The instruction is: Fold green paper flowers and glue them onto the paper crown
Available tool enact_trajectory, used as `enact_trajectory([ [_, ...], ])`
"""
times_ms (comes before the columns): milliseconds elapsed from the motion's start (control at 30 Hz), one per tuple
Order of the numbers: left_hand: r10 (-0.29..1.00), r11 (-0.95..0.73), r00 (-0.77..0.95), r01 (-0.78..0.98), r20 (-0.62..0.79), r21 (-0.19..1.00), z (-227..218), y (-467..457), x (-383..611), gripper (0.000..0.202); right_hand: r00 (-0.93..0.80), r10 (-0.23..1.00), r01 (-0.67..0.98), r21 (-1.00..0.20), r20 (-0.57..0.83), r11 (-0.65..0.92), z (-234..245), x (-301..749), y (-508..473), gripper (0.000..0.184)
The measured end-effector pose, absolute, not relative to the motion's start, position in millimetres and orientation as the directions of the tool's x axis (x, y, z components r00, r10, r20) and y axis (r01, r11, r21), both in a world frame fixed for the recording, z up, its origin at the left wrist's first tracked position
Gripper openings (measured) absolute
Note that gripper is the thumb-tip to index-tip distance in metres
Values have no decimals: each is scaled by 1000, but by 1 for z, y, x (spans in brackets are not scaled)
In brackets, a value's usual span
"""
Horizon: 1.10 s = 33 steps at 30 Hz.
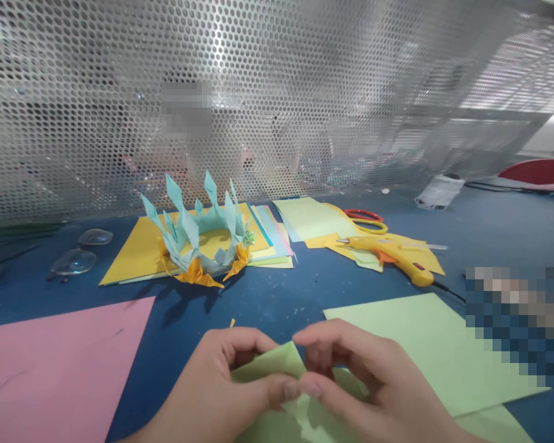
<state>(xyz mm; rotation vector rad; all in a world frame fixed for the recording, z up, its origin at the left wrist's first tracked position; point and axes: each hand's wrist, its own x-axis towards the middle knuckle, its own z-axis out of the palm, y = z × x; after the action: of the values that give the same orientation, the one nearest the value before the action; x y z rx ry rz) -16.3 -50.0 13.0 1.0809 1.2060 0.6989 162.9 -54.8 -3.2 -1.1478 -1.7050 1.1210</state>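
A folded piece of light green paper [277,363] is between my two hands at the bottom middle. My left hand [233,375] is closed on its left part, the thumb lying across the front. On the other side my right hand [364,375] pinches the paper near its raised corner, thumb tip almost meeting the left thumb. The paper's lower part runs out of the view. Beyond my hands stands a light blue paper crown [189,231] with pointed tips and orange folded paper pieces [198,275] around its base.
Pink paper [64,363] lies at left, green sheets [424,344] at right. A yellow glue gun [391,255], red-and-yellow-handled scissors [366,219], stacked coloured papers [129,252], glasses [76,261] and a white item [440,191] are on the blue table. A perforated metal screen [267,80] rises behind.
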Motion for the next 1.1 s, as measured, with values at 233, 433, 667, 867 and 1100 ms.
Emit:
enact_trajectory([
  [233, 881, 393, 247, 94, -404, 915, 11, -51, -17, 16, -285, 957, 371, -927, -58, 55, 4, 162, -51, 19],
  [433, 896, 292, 274, 229, -350, 929, 9, -52, -19, 10, -302, 947, 332, -943, -104, 2, 6, 161, -52, 22],
  [667, 865, 260, 363, 264, -346, 929, 2, -51, -19, 28, -409, 912, 383, -914, -37, 135, 0, 164, -52, 19],
  [867, 883, 367, 338, -60, -327, 928, -4, -52, -17, 51, -439, 897, 222, -973, -44, 61, 1, 169, -49, 29],
  [1100, 896, 410, 276, -214, -348, 886, 0, -54, -18, 42, -510, 858, 318, -939, -56, 128, -1, 172, -45, 30],
])
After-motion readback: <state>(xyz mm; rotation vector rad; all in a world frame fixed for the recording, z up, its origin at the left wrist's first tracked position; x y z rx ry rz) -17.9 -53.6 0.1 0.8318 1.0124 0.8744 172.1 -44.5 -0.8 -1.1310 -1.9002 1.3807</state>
